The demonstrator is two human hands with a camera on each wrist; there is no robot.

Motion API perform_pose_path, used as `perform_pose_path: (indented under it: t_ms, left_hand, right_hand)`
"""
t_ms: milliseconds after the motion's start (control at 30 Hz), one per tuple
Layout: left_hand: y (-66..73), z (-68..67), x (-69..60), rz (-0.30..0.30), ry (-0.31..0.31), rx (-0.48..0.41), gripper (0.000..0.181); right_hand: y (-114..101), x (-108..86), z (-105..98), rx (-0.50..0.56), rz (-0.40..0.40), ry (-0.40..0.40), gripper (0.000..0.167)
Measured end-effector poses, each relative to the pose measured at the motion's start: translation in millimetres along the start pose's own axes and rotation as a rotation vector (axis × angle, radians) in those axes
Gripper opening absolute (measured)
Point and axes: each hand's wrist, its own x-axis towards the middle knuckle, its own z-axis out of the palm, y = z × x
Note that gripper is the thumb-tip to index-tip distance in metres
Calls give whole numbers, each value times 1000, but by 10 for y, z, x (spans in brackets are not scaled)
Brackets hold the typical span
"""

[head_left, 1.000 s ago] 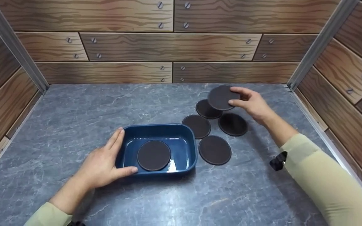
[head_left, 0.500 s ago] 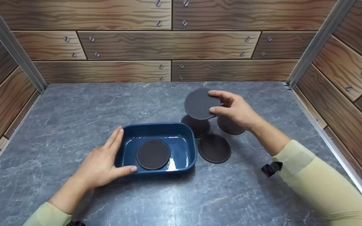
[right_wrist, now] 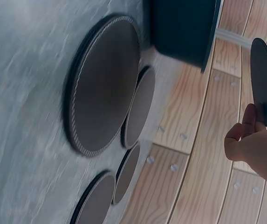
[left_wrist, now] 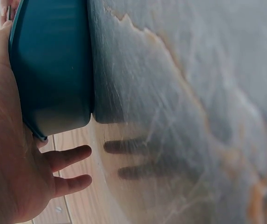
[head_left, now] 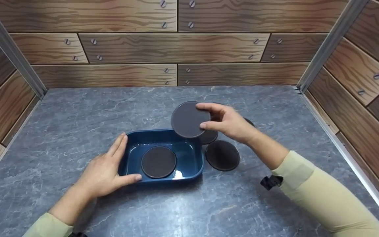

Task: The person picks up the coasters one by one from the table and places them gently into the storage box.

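Note:
My left hand (head_left: 102, 176) grips the left end of the blue dish (head_left: 189, 177), thumb over the front rim and fingers at the back-left corner; two of its fingers stick out free in the left wrist view. A dark round disc (head_left: 159, 162) lies inside the dish. My right hand (head_left: 230, 123) pinches another disc (head_left: 189, 119) by its right edge, raised above the dish's back-right corner. In the right wrist view, that disc (right_wrist: 263, 79) is clear of the table.
Right of the dish a disc (head_left: 222, 155) lies on the marbled table (head_left: 110, 108), with several more behind it, partly hidden by the held disc and right hand. Wood-patterned walls (head_left: 176, 47) with metal corner posts surround the table.
My right hand has carried its disc leftward and nearer, from above the other discs to the dish's back-right corner. The left hand and dish have stayed in place.

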Motion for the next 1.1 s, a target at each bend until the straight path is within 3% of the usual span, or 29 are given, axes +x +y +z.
perform_pose_path:
  t_ms: [300, 833, 1100]
  left_hand:
    - [-4, -9, -4, -1, 9, -3, 123]
    - [10, -10, 2, -17, -14, -10, 124]
    - [4, -9, -3, -19, -11, -10, 124]
  right_hand:
    - [-74, 79, 275, -10, -52, -89, 60]
    - [-12, 162, 626, -2, -46, -189, 60]
    - [43, 198, 734, -111, -42, -215, 61]
